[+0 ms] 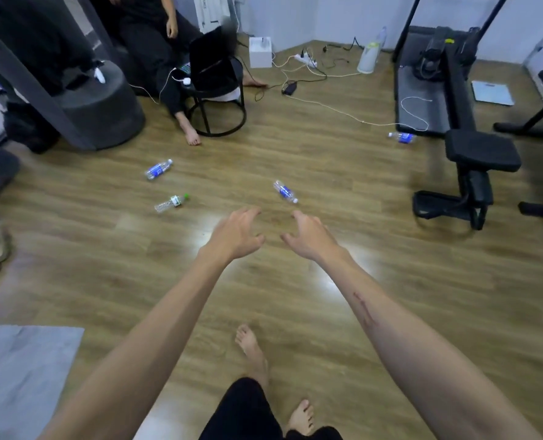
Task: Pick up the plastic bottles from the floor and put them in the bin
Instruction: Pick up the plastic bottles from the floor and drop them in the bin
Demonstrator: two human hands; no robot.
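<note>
Both arms reach forward over the wooden floor point(295, 147). The left hand point(236, 235) and right hand point(308, 236) hang side by side, fingers loosely spread and curved, holding nothing. A blue-label bottle point(285, 191) lies just beyond the right hand. Two more bottles point(158, 169) point(171, 203) lie farther left; a fourth bottle point(401, 137) rests beside the treadmill point(422, 100).

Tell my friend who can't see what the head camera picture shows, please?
Two bare arms reach forward over a wooden floor, left hand and right hand empty with fingers loosely spread. Four plastic bottles lie on the floor ahead; the nearest bottle is just beyond the right hand.
</note>
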